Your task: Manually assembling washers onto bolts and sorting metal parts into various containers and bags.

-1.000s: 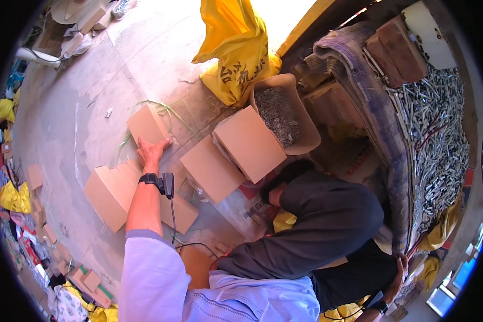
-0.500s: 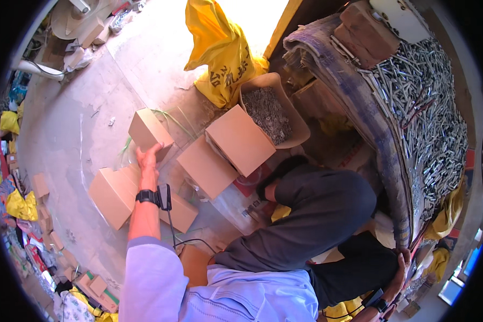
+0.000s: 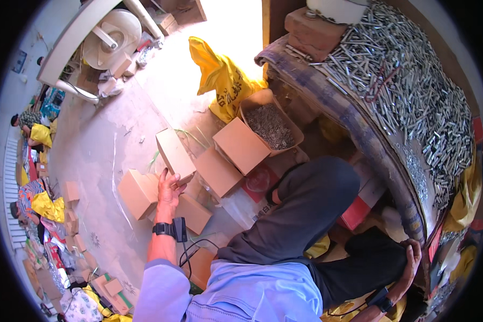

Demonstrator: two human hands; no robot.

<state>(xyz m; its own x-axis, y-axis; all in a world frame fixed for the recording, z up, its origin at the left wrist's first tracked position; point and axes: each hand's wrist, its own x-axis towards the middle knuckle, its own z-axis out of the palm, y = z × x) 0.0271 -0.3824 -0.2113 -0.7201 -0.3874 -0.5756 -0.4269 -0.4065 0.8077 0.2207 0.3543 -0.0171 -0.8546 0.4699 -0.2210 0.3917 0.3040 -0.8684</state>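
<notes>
Left hand (image 3: 169, 191) is grasping brown carton (image 3: 175, 154) by near end | right hand (image 3: 412, 260) is resting unclenched on knee (image 3: 394, 252), near tabletop (image 3: 354, 110) left edge

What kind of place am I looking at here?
Probably a small hardware workshop or packing area: loose metal pieces lie heaped at the right, an open container holds small grey parts, and plain cardboard boxes are grouped near the person's left hand.
</notes>
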